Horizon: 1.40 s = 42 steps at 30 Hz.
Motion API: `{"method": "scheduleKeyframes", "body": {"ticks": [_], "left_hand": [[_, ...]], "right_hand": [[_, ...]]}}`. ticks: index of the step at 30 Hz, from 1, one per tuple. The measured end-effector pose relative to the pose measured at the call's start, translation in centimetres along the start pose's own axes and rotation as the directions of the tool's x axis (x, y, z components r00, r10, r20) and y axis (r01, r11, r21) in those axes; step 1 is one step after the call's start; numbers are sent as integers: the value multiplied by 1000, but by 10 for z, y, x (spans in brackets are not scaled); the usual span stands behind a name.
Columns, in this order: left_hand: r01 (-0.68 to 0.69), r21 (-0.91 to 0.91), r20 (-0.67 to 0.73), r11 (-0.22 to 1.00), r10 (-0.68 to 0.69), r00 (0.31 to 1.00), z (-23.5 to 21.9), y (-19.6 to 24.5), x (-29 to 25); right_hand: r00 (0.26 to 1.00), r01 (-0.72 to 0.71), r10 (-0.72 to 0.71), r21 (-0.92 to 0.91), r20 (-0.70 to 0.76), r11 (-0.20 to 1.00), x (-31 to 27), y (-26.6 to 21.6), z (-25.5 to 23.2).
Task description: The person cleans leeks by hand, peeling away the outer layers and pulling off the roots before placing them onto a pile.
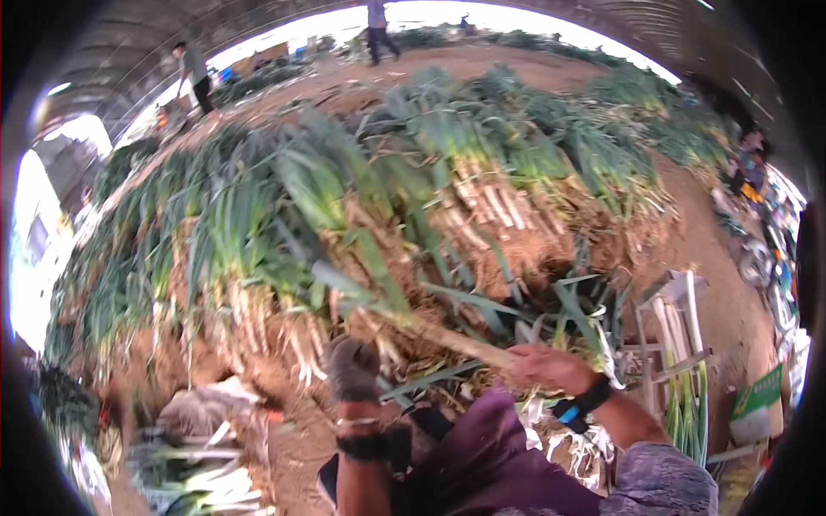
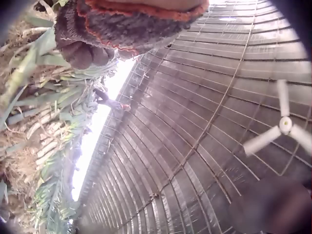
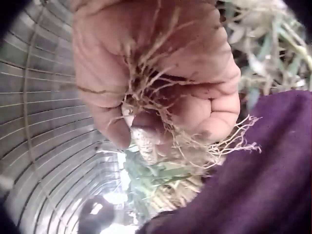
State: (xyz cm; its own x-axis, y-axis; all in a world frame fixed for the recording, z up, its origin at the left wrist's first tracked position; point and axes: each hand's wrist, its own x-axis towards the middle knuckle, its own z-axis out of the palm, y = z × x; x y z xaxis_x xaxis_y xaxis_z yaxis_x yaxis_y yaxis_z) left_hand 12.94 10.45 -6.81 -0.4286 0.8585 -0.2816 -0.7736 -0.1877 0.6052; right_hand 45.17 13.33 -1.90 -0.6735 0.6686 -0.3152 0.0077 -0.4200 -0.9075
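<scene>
My bare right hand [image 1: 551,368] grips a leek [image 1: 465,344] near its root end. From there the leek slants up and left across the head view, its green leaves over the heap. In the right wrist view, stringy roots [image 3: 146,78] spread over the palm, with thumb and fingers curled round the pale stem [image 3: 144,144]. My left hand [image 1: 353,368], in a dark grey knitted glove with an orange-red cuff, is raised just below the leek's leafy part. Its fingers look bent in the left wrist view; I cannot tell whether they hold anything.
A long heap of leeks [image 1: 249,232] with soil on their roots lies in front. Pale trimmed leeks [image 1: 224,482] lie at lower left. More leeks stand in a wooden frame [image 1: 645,344] at right, beside a green-and-white box [image 1: 757,404]. Two people stand beyond the heap.
</scene>
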Motion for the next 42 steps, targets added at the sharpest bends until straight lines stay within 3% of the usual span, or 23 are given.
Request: {"method": "scheduleKeyframes", "body": {"ticks": [1, 3, 4, 7, 8, 10, 11, 13, 14, 17, 19, 23, 26, 29, 30, 32, 34, 37, 38, 41, 42], "left_hand": [[12, -46, -13, 999, -12, 1000, -3, -6, 5], [55, -4, -142, 998, -55, 988, 24, -2, -8], [90, -25, -4, 996, -90, 996, 11, -7, -1], [147, -122, 201, 982, -121, 972, 46, 4, -13], [135, -252, 233, 958, -76, 970, 48, 4, -14], [94, -237, 269, 967, -27, 963, 44, 3, -15], [73, -232, 282, 970, -4, 959, 40, 2, -16], [69, -257, 243, 964, -5, 970, 44, 8, -21], [50, -240, 242, 970, 9, 970, 39, 11, -17], [-28, -216, 254, 976, 84, 963, 44, 14, -22], [-94, -212, 279, 973, 152, 948, 48, 16, -27], [-210, -126, 220, 970, 234, 947, 46, 21, -32], [-263, -27, 163, 964, 264, 951, 46, 29, -38], [-326, 60, 154, 943, 314, 937, 39, 37, -35], [-338, 82, 165, 938, 322, 932, 38, 37, -34], [-335, 85, 165, 938, 318, 934, 38, 40, -37], [-343, 84, 141, 936, 330, 934, 37, 41, -39], [-350, 77, 136, 933, 338, 931, 41, 43, -43], [-378, 86, 141, 922, 365, 920, 49, 43, -50], [-326, 44, 125, 944, 318, 940, 30, 27, -33], [-321, 42, 73, 946, 318, 945, 35, 39, -38]], "right_hand": [[997, 1, 7, -112, 73, 994, -10, -30, 11], [984, -82, 105, -161, 143, 984, -31, -56, 15], [979, -68, 100, -182, 177, 981, -40, -55, 9], [976, -28, 76, -230, 205, 973, -67, -52, -1], [980, -33, 77, -232, 182, 972, -74, -54, 2], [987, -98, 128, -278, 94, 956, -80, -39, -13], [985, -132, 170, -483, 35, 865, -73, -34, -19], [974, -196, 208, -813, -94, 549, -60, -40, -28], [978, -199, 118, -943, -173, 266, -50, -49, -11], [952, -12, -308, -999, 0, -37, -16, -38, -2], [875, 219, -461, -970, 150, 101, 16, -40, 25], [629, 379, -697, -918, 346, -115, 73, -56, 89], [737, 455, -605, -883, 301, 115, 97, -61, 110], [750, 506, -584, -838, 311, 204, 105, -64, 117], [698, 552, -617, -822, 364, 139, 106, -64, 118], [693, 580, -600, -803, 399, 136, 109, -60, 118], [645, 642, -633, -753, 428, 145, 110, -55, 120], [641, 658, -665, -722, 385, 216, 97, -55, 123], [601, 687, -698, -698, 390, 201, 101, -44, 115], [818, 463, -550, -763, 171, 451, 74, -43, 100], [862, 394, -504, -709, 64, 585, 62, -44, 89]]}}
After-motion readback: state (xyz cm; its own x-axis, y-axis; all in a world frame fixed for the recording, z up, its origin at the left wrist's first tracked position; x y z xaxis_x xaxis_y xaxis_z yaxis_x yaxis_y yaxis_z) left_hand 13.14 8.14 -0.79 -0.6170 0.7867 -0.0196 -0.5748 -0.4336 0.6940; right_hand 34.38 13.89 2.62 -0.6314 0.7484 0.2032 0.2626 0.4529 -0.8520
